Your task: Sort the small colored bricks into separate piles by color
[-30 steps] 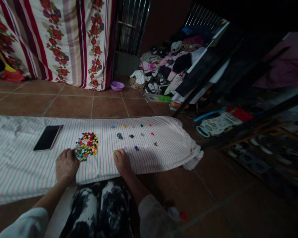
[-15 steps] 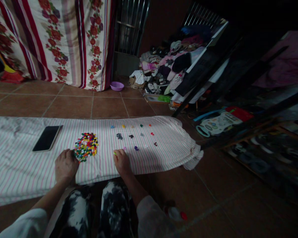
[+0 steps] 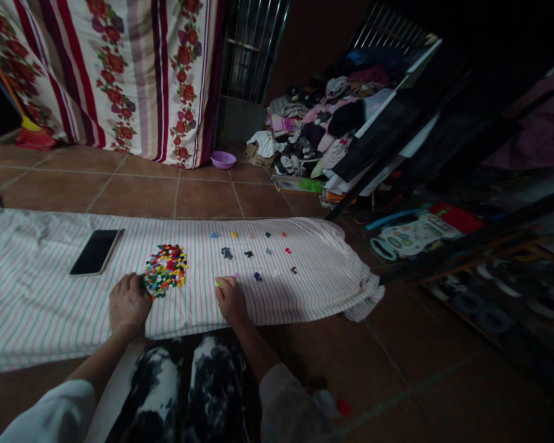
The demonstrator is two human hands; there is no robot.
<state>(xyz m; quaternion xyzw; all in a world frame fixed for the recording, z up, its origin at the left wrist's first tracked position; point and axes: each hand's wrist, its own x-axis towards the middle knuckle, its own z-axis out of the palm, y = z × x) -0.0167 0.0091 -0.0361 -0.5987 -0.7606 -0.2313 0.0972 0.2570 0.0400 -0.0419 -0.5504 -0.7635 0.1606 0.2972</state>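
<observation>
Small colourful plastic pieces (image 3: 168, 267), much like tiny bricks, lie heaped on the striped cloth (image 3: 87, 320). My left hand (image 3: 130, 301) rests palm down against the heap's near left edge; its fingers bend downward and their tips are hidden. To the right of the heap, my right hand (image 3: 231, 299) is closed in a pinch on a lime-green piece (image 3: 217, 283), low over the cloth. Beyond it, small groups sorted by colour sit in rough rows, among them grey pieces (image 3: 226, 253), purple pieces (image 3: 257, 277), black pieces (image 3: 248, 254) and a pink piece (image 3: 236, 275).
A dark-screened phone (image 3: 96, 252) lies left of the heap. Past the cloth's far edge, a purple basin (image 3: 223, 160) stands on the tiled floor, near a pile of clothes (image 3: 323, 123). A shoe rack (image 3: 484, 295) is at the right.
The whole view has shifted slightly, so things appear a little further right. Both hands keep about the same places on the cloth, the right one still with the lime-green piece.
</observation>
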